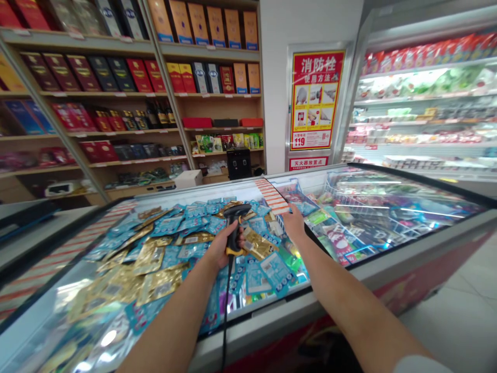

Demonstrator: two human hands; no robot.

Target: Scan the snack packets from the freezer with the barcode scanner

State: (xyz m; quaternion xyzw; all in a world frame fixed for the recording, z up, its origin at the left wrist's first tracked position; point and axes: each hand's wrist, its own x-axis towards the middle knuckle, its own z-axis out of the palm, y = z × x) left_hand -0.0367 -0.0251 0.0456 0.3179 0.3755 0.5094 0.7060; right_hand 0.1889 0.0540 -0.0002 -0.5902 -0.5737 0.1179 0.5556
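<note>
My left hand (228, 242) is wrapped around the grip of a black and yellow barcode scanner (237, 211), whose cord hangs down towards me. Beneath it, blue packets (168, 226) and gold packets (165, 282) lie spread over the left part of a chest freezer. My right hand (294, 223) reaches forward beside the orange-striped strip (272, 196) near the glass lid's edge. Its fingers look curled, and what they hold, if anything, is hidden. Just below that hand are a gold packet (259, 244) and a blue packet (277, 272).
The freezer's pale front rim (365, 277) runs across in front of me. Under the glass on the right are wire baskets (341, 197) of packaged goods. Behind stand wooden shelves (209, 47) of boxes, a red fire-hydrant sign (318, 98) and a lit display fridge (423, 111).
</note>
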